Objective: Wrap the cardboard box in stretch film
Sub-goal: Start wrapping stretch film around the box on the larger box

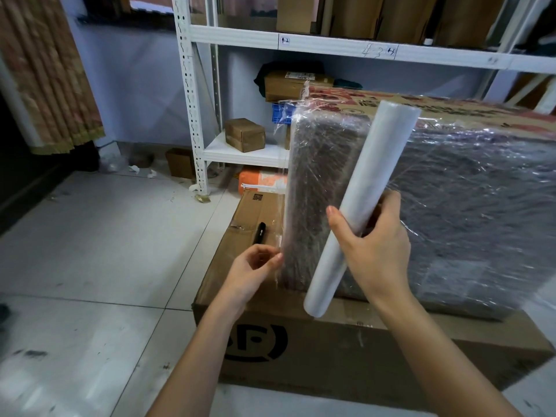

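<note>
Beside wrapped box [469, 203]: right hand [374, 245] grips film roll [361, 206]; left hand [255, 269] pinches film edge [281, 206].

Your cardboard box [469, 188] is standing upright on its long edge, its dark faces already lying under wrinkled clear film. Your white stretch film roll [361, 209] is leaning tilted against the box's near corner.

Black marker [259, 233] lies on flat brown carton [301, 341] on tiled floor [90, 251]. White metal shelving [192, 94] behind holds small taped boxes [244, 134]; bamboo blind [48, 73] at left.
</note>
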A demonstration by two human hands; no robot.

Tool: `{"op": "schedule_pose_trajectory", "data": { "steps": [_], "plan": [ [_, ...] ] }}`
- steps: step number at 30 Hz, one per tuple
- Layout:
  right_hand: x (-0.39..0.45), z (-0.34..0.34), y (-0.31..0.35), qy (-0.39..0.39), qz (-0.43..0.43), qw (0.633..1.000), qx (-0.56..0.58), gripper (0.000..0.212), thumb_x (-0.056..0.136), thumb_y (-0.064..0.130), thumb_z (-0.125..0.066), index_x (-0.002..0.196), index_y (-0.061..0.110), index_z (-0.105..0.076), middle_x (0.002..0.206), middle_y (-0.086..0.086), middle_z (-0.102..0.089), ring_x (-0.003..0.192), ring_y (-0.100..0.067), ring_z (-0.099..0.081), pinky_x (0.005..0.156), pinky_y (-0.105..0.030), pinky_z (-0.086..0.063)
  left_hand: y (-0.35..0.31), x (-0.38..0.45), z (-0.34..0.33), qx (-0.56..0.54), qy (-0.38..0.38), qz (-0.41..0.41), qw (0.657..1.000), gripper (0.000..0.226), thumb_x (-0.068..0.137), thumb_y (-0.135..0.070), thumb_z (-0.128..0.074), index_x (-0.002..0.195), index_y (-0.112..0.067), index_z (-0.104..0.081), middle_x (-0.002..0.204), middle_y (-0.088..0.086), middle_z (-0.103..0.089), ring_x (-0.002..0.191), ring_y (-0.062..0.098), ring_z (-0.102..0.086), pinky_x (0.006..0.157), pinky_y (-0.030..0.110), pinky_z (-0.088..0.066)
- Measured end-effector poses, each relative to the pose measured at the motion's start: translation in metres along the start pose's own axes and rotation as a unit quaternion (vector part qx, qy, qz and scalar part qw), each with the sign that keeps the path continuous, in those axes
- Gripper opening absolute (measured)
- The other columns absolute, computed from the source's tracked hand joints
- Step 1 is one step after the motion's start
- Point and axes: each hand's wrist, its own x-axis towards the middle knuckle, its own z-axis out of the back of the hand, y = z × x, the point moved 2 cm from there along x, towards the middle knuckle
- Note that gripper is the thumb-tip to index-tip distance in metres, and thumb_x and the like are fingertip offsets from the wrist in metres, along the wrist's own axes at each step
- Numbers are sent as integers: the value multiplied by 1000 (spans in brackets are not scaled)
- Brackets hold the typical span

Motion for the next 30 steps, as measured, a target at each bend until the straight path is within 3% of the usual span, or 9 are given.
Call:
{"op": "schedule_pose_trajectory", "data": {
  "steps": [3, 6, 11, 13, 15, 18, 21, 27, 30],
  "plan": [
    [0, 1, 0, 4, 2, 1000, 1, 39, 76, 50, -67, 89, 30, -37, 72, 14, -55, 62, 3, -56, 54, -19, -37, 8, -1, 3, 30, -7, -9, 999, 2, 82, -24, -69, 83, -24, -68, 80, -8, -71, 83, 10, -66, 87, 37, -52],
    [0, 1, 0, 7, 1, 1000, 1, 39, 76, 50, -67, 91, 30, -37, 74, 14, -55, 63, 4, -56, 53, -16, -36, 9, 0, 4, 38, -27, -14, 999, 4, 83, -23, -68, 79, -21, -66, 74, -7, -70, 74, 7, -66, 79, 33, -51],
    [-1, 0, 0, 6, 8, 1000, 4, 37, 77, 48, -67, 86, 37, -34, 73, 14, -54, 72, 5, -57, 53, -13, -35, 9, -3, -5, 15, -20, -30, 999, 13, 85, -30, -63, 85, -17, -63, 73, -2, -69, 73, 15, -66, 79, 36, -54],
    [0, 0, 0, 5, 9, 1000, 8, 35, 78, 47, -68, 84, 38, -34, 73, 14, -54, 71, 5, -56, 51, -11, -38, 10, -5, -5, 13, 4, -34, 999, 13, 83, -30, -65, 87, -18, -64, 76, -1, -69, 76, 16, -66, 81, 35, -53],
    [0, 0, 0, 3, 10, 1000, 8, 36, 78, 47, -68, 83, 38, -34, 72, 13, -54, 70, 5, -56, 51, -11, -38, 12, -6, -1, 13, 31, -30, 999, 6, 85, -16, -67, 88, -20, -65, 80, -3, -69, 84, 18, -67, 86, 35, -52],
    [0, 0, -1, 2, 10, 1000, 6, 36, 77, 48, -67, 85, 35, -34, 72, 14, -53, 67, 2, -57, 53, -16, -36, 12, -7, 6, 57, 52, -19, 997, 16, 83, -4, -68, 87, -19, -64, 81, -6, -69, 89, 14, -67, 91, 35, -51],
    [0, 1, -1, 2, 16, 1000, -4, 38, 78, 49, -66, 91, 29, -36, 72, 14, -53, 64, 2, -57, 52, -13, -35, 6, -4, 7, 119, 51, -17, 991, 16, 82, -5, -68, 88, -20, -63, 85, -5, -69, 87, 7, -66, 91, 33, -51],
    [0, 1, -1, 1, 17, 1000, -9, 38, 78, 48, -67, 89, 27, -37, 68, 13, -53, 67, 0, -57, 52, -19, -37, -7, 5, 3, 240, 58, -13, 969, 17, 87, -6, -64, 87, -23, -60, 89, -3, -65, 90, 12, -61, 85, 30, -50],
    [1, 0, -1, 1, 16, 1000, -9, 38, 78, 47, -67, 90, 27, -37, 70, 12, -53, 60, -3, -57, 53, -19, -36, -9, 5, 3, 242, 75, 10, 967, 14, 86, -12, -64, 91, -24, -58, 92, -3, -63, 92, 14, -59, 84, 29, -51]
  ]
}}
